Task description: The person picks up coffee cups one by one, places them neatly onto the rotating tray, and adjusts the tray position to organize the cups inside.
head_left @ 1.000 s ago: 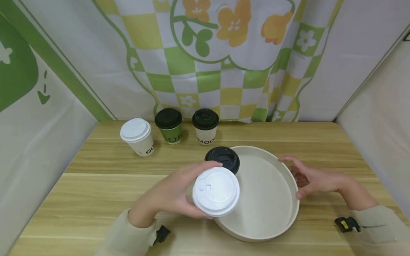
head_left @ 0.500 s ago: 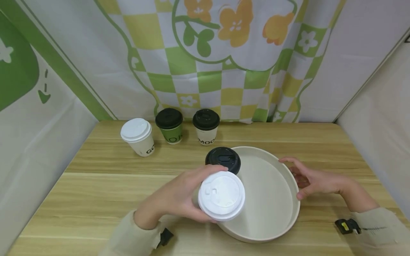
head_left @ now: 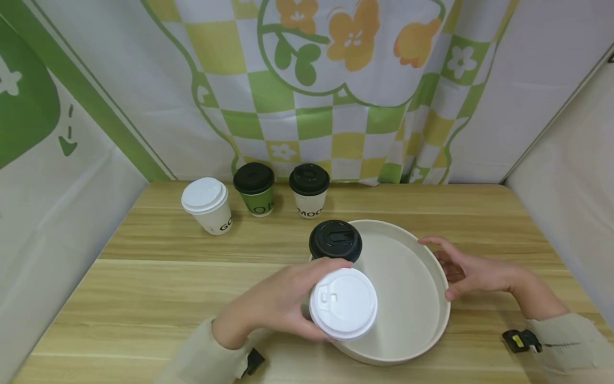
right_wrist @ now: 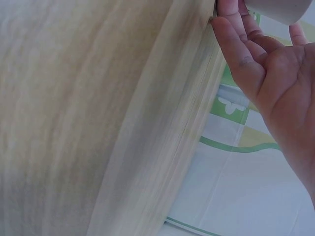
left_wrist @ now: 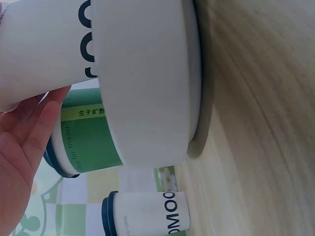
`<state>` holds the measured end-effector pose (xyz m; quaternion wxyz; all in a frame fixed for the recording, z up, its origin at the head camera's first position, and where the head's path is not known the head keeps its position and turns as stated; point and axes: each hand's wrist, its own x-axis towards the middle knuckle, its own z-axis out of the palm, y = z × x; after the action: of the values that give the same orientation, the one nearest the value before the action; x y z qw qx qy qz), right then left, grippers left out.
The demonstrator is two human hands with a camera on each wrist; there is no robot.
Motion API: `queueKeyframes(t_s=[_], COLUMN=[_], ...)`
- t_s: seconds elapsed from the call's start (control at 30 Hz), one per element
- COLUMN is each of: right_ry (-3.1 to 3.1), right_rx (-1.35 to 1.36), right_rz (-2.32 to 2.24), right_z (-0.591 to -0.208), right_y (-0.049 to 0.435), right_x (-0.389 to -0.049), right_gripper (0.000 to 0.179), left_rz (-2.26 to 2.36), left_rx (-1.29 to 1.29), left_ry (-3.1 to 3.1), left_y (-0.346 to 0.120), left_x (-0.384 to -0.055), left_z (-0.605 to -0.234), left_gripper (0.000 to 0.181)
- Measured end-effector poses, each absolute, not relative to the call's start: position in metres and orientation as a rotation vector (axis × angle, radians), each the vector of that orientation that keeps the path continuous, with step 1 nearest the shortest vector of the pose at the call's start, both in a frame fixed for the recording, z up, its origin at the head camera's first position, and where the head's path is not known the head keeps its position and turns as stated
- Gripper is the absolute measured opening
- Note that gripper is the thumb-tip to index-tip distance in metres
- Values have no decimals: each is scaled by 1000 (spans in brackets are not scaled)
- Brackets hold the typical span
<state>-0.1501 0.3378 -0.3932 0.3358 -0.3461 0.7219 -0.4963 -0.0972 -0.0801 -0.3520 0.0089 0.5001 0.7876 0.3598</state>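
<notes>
My left hand [head_left: 283, 301] grips a white-lidded paper cup [head_left: 343, 304] over the left part of a round beige tray [head_left: 408, 298]. In the left wrist view, the cup's white side [left_wrist: 44, 44] with black lettering shows beside the tray's outer wall [left_wrist: 147, 88]. Just beyond it, a green paper cup [left_wrist: 91, 135] stands at the tray's left side, its black lid [head_left: 336, 240] seen from above. Whether the gripped cup's base touches the tray is hidden. At the tray's right rim, my right hand [head_left: 475, 272] rests its index finger and thumb against the outside, the other fingers loosely bent.
Toward the back of the wooden table [head_left: 158, 298] stand a white cup with a white lid [head_left: 213, 216], a green cup with a black lid [head_left: 257, 202] and a white cup with a black lid [head_left: 309, 202]. A checkered curtain [head_left: 312, 122] hangs behind them.
My left hand has carried the white-lidded cup rightward and toward me, uncovering more of the black lid behind it. The right hand stays at the tray's rim.
</notes>
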Motion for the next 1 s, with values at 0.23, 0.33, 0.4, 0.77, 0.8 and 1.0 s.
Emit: queueKeyframes(t_s=[0.23,0.33,0.4,0.77,0.8,1.0], right_ry=[1885,1880,1881,1891,1888,1870], right_rx=[-896,-898,-897,-891,-892,-900], right_rz=[-1296,-1300,-1301,-1302,-1303,-1308], right_z=[-393,-393,-394,-396,-396,-395], right_y=[338,338,338,339,339,339], right_x=[-150,-150,-150,-150,-150,-150], right_gripper=[98,98,98,99,99,99], left_rz=[1114,1118,1115,1054,1056,1064], left_rx=[1567,1527,1486,1421,1418,1406], left_ry=[2446,2423,2408,2383,2381,2341], left_y=[-76,-75,-74,-70,-70,-71], left_x=[-98,-98,-98,-99,-99,-101], left_z=[-358,-360,-360,-362,-362,-362], left_gripper=[102,102,102,100,101,100])
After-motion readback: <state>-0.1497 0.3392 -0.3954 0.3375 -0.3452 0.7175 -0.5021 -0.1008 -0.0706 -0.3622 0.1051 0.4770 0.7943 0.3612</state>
